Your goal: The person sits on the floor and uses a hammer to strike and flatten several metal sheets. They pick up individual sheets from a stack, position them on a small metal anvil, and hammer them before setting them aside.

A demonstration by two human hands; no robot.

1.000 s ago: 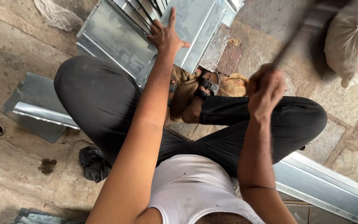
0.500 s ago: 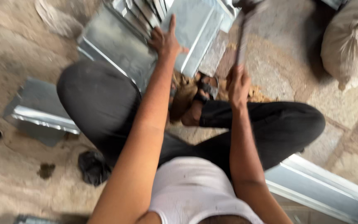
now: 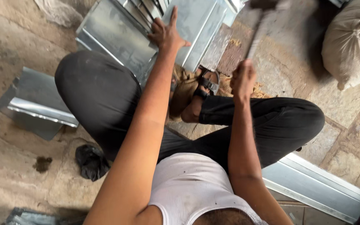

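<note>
Two hands are busy above the crossed legs (image 3: pixel 105 96) of a person sitting on the floor (image 3: pixel 9 46). Nearer, the right hand (image 3: pixel 242 79) is closed around a blurred hammer handle (image 3: pixel 257 35). Farther, the left hand (image 3: pixel 166 34) lies spread, fingers apart, on folded metal sheets (image 3: pixel 117 39).

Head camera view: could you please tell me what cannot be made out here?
- Long-handled hammer in the right hand: blurred, its head unclear at the top edge.
- Folded grey sheet-metal piece under the left hand: cut off by the top edge.
- Sandalled foot: partly hidden by the forearm.
</note>
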